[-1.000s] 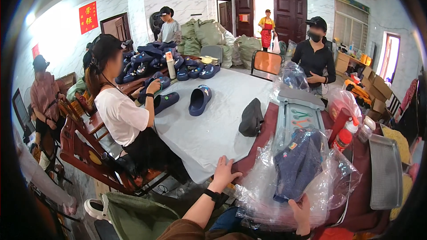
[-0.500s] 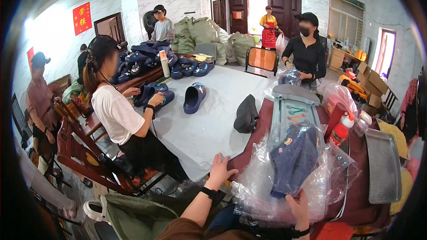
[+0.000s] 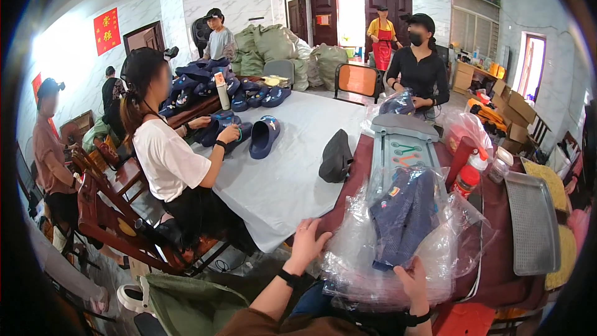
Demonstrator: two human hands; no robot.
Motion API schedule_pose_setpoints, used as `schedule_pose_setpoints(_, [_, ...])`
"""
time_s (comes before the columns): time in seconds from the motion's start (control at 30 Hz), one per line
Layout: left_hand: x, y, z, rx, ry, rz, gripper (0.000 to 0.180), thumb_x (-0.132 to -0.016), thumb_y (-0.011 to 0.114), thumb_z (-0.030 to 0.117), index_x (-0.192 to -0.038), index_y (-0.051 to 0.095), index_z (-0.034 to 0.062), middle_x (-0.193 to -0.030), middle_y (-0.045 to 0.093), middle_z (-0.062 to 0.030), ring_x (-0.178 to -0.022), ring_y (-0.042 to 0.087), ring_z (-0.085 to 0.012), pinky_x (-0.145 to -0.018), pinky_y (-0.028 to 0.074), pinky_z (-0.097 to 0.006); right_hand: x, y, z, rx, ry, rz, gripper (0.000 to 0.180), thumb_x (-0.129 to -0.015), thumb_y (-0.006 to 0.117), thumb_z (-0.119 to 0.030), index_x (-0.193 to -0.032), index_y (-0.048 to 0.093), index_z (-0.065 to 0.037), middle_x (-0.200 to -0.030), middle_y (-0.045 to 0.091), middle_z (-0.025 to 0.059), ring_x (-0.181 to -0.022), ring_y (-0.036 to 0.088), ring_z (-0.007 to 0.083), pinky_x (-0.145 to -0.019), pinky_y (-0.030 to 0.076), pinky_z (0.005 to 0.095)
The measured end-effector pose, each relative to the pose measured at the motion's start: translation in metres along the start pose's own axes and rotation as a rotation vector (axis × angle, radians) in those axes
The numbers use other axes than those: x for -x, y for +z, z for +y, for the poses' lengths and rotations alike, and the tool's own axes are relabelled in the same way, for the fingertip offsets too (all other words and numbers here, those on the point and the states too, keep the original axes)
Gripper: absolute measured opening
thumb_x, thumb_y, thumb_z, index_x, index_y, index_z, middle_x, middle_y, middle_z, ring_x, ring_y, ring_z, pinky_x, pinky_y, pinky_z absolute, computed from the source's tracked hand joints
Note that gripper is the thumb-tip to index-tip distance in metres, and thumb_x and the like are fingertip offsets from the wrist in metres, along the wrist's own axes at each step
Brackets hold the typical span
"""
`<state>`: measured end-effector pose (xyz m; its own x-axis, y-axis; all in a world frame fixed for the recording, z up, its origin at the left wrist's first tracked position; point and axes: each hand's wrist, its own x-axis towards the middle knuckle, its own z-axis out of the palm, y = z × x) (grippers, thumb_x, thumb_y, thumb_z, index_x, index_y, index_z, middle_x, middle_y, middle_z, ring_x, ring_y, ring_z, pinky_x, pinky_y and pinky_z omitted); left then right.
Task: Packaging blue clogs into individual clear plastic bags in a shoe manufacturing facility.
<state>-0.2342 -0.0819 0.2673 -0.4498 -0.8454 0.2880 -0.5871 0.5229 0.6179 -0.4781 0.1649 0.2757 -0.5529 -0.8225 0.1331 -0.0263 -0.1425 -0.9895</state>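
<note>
A pair of navy clogs (image 3: pixel 403 218) lies in a clear plastic bag on a stack of clear bags (image 3: pixel 348 267), soles showing as ridged dark blue. Just below the clogs' near end is my right hand (image 3: pixel 413 283), thumb and fingers apart. Whether it touches the bag is hard to make out. My left hand (image 3: pixel 308 244) is over the table edge left of the bags, fingers spread and holding nothing. Beyond the clogs, a grey plastic board (image 3: pixel 404 143) with green and orange markings lies on the maroon cloth (image 3: pixel 339 221).
A dark cap-like object (image 3: pixel 336 157) and a single navy clog (image 3: pixel 265 137) stand on the white table cover (image 3: pixel 273 193). At right are a red-capped bottle (image 3: pixel 469 174) and a metal tray (image 3: pixel 532 224). A co-worker (image 3: pixel 165 149) handles clogs at left; another (image 3: pixel 418 74) holds a bagged pair.
My left hand has drawn slightly back from the table cover, while my right hand stays by the clogs' near end. The view has shifted a little to the right.
</note>
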Motion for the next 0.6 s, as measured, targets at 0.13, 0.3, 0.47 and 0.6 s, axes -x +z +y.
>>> schedule_pose_setpoints(0.13, [0.025,-0.006,0.064,0.248,0.196,0.040,0.070,-0.082,0.079,0.038,-0.137,0.054,0.0038,-0.145,0.047,-0.0256,-0.136,0.042,-0.0454,-0.112,0.036,-0.049,-0.001,0.000,0.000,0.023,-0.062,-0.004,0.039,-0.086,0.074,-0.004,-0.120,0.055,0.002,-0.102,0.064,0.0045,-0.091,0.061,0.0136,-0.081,0.048,0.0270])
schedule_pose_setpoints(0.3, [0.047,0.024,0.097,0.287,0.392,-0.178,0.101,-0.077,0.082,0.049,-0.154,0.033,0.0076,-0.157,0.026,-0.0304,-0.145,0.027,-0.0501,-0.116,0.029,-0.054,0.000,-0.006,0.012,0.217,-0.035,0.010,0.041,-0.085,0.076,-0.007,-0.120,0.056,0.002,-0.103,0.064,0.0060,-0.093,0.061,0.0142,-0.083,0.049,0.0280])
schedule_pose_setpoints(0.47, [0.061,0.054,0.093,0.026,0.472,-0.182,0.106,-0.077,0.078,0.056,-0.154,0.030,0.0023,-0.159,0.021,-0.0308,-0.146,0.023,-0.0511,-0.117,0.024,-0.057,0.006,0.000,0.000,0.099,-0.031,0.019,0.040,-0.086,0.077,-0.010,-0.118,0.055,0.002,-0.102,0.064,0.0070,-0.092,0.062,0.0146,-0.081,0.050,0.0293])
schedule_pose_setpoints(0.6, [0.062,0.066,0.090,-0.019,0.473,-0.154,0.106,-0.076,0.079,0.053,-0.152,0.030,-0.0029,-0.159,0.023,-0.0308,-0.146,0.022,-0.0506,-0.118,0.023,-0.057,0.006,0.000,-0.003,0.137,-0.063,0.017,0.039,-0.086,0.078,-0.012,-0.116,0.056,0.002,-0.101,0.064,0.0073,-0.090,0.061,0.0143,-0.079,0.051,0.0292])
